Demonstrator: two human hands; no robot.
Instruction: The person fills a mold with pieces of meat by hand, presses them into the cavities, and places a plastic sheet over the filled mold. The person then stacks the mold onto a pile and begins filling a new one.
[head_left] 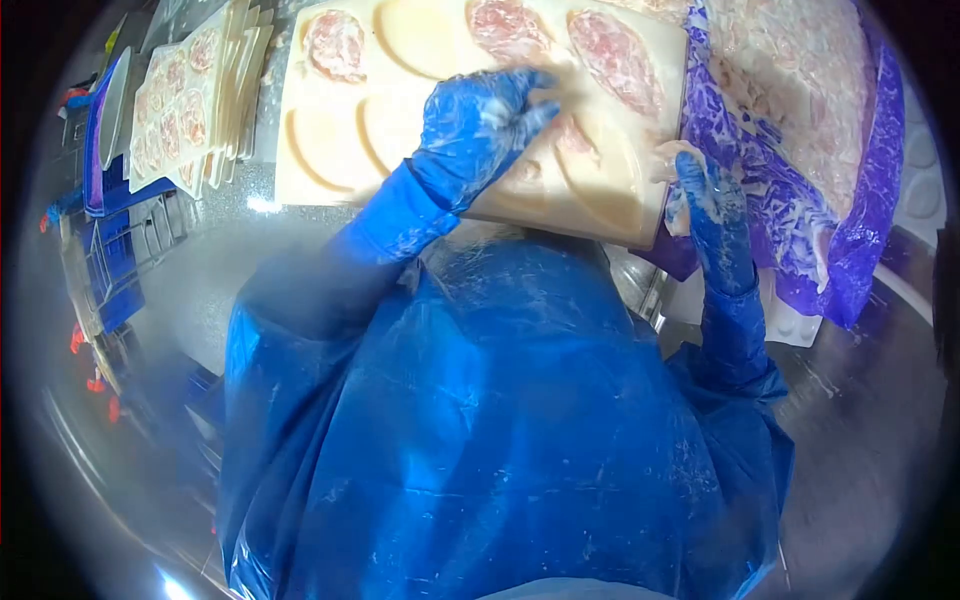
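A cream-coloured mould tray (400, 100) with oval hollows lies at the top middle, and pink meat pieces (615, 60) fill some of its upper hollows. My left hand (478, 120), in a wet blue glove, is over the middle of the tray, its fingers curled; what they hold, if anything, is hard to make out. Small meat scraps (575, 140) lie on the tray to its right. My right hand (712, 195), also in a blue glove, is at the tray's right edge beside the purple liner, with pale meat (678, 210) at its fingers.
A large heap of pale meat (800, 90) lies in a purple liner (870, 240) at the right. Stacked trays with meat (180, 110) stand at the upper left. Blue crates (115, 270) are at the far left. A white dimpled sheet (795, 325) sits below the liner.
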